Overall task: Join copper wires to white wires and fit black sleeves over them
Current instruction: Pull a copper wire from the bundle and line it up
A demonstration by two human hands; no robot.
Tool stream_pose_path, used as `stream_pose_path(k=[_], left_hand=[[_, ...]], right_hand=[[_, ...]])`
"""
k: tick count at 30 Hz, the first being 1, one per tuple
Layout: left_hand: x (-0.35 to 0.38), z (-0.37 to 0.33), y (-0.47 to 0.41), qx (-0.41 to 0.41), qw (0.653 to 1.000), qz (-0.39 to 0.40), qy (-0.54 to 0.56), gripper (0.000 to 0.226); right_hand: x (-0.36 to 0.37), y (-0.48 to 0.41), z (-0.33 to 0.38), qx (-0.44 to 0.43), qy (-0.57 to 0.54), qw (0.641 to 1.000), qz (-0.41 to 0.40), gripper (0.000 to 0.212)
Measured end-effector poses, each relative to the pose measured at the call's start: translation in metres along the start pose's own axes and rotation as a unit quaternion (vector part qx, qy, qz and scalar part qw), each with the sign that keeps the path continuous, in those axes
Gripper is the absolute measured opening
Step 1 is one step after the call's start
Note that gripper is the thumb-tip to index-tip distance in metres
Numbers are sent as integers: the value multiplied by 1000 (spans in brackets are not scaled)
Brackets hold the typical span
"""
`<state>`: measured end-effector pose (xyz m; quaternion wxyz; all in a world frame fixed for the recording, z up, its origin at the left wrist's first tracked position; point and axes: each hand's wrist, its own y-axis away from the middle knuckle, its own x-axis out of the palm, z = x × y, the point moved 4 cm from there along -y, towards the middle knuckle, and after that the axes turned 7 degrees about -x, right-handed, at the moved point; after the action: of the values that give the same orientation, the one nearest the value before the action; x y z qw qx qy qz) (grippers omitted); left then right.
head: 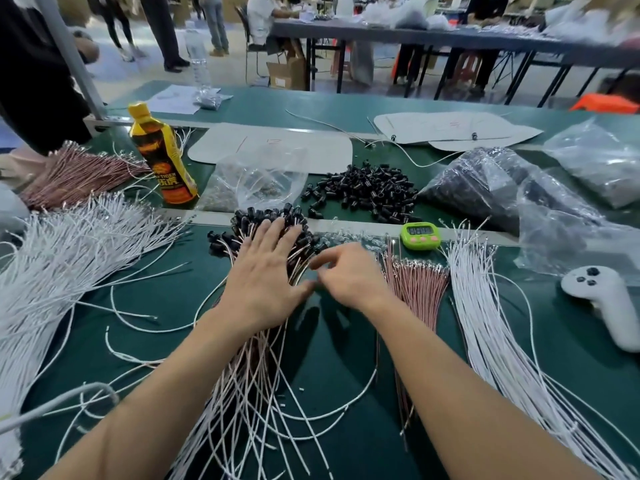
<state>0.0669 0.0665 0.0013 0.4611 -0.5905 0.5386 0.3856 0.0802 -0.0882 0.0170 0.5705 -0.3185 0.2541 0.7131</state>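
From my feed, the left hand (266, 275) lies flat with its fingers straight and spread, pressing on the sleeved bundle (249, 358), a sheaf of pinkish and white leads fanning toward me across the green table (346, 427). Its palm hides the middle of that sheaf; only the capped black ends show past the fingertips.

The right hand (349, 275) sits just beside the left thumb and is smeared by motion. Its fingers look curled inward, but I cannot tell whether they pinch a wire or hold nothing.

Right of it lies a bunch of copper wires (415, 289), its lower end tucked behind my right forearm. Farther right are the white wires (491, 323), which run out of frame at the bottom edge. A much bigger white heap (69, 254) spills off the left edge.

The loose black sleeves (363, 192) are piled beyond the bundle, apart from both hands. A dark plastic bag (502, 188) to their right seems to hold more, though the crinkled film makes that hard to confirm.

A green timer (419, 235) stands near the copper wires; I cannot read its digits. A yellow bottle (161, 157) stands upright at back left, and a white controller (602, 299) lies at right, cut off by the frame edge.
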Motion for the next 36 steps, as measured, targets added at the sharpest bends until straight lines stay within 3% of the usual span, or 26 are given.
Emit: stream_pose_path(k=[2, 4, 6, 8, 12, 14, 18, 22, 25, 29, 32, 36], left_hand=[[10, -5, -4, 2, 999, 14, -50, 90], [12, -6, -10, -17, 999, 3, -37, 85], [8, 0, -15, -38, 999, -11, -14, 93], [2, 8, -19, -51, 999, -15, -4, 102], [0, 3, -17, -67, 997, -22, -27, 99], [-1, -12, -16, -35, 998, -53, -26, 91], [0, -56, -27, 27, 994, -97, 39, 65], [7, -80, -66, -11, 992, -96, 84, 34], [14, -83, -109, -57, 995, -61, 63, 39], [22, -82, -155, -90, 996, 20, 5, 44], [25, -80, -175, -72, 991, 68, -89, 19], [27, -78, -191, -24, 986, 69, -151, 25]], right_hand=[[-19, 5, -18, 24, 12, 997, -73, 24], [-34, 9, -31, 42, 54, 991, -115, 19], [-46, 14, -41, 64, 113, 983, -131, 13], [-55, 18, -49, 80, 179, 973, -123, 11], [-49, 27, -48, 72, 297, 951, -44, 43], [-41, 31, -43, 66, 324, 944, -14, 49], [-35, 30, -32, 59, 314, 948, 11, 32], [-37, 30, -27, 73, 297, 951, 35, 36], [-43, 31, -26, 64, 308, 948, 52, 24], [-45, 31, -27, 67, 291, 952, 72, 25], [-44, 29, -33, 89, 269, 956, 72, 30], [-41, 28, -40, 109, 237, 965, 29, 12]])
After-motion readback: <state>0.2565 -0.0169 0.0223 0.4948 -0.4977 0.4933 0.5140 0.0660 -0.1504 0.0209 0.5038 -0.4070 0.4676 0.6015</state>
